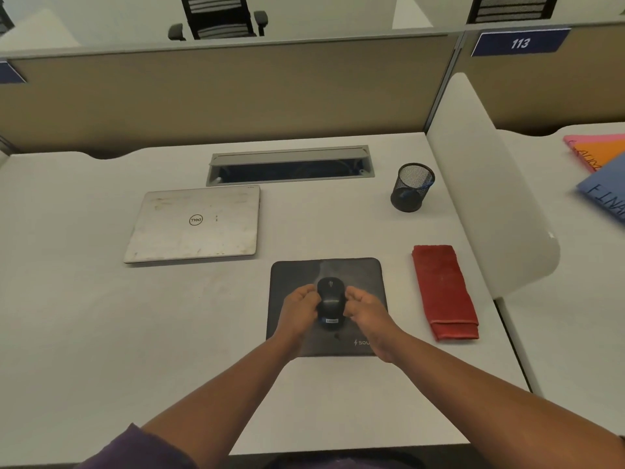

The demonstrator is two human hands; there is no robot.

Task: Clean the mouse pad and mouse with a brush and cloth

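A black mouse (331,299) sits over the middle of a dark grey mouse pad (358,272) on the white desk. My left hand (299,311) grips the mouse's left side with curled fingers. My right hand (367,311) grips its right side the same way. Whether the mouse is lifted or resting on the pad I cannot tell. A folded red cloth (443,292) lies to the right of the pad. No brush can be made out clearly; something blue stands inside the black mesh cup (412,191).
A closed silver laptop (196,225) lies at the left of the pad, further back. An open cable tray (291,165) is set into the desk's rear. A white divider (487,198) bounds the desk on the right, with coloured papers (602,170) beyond it.
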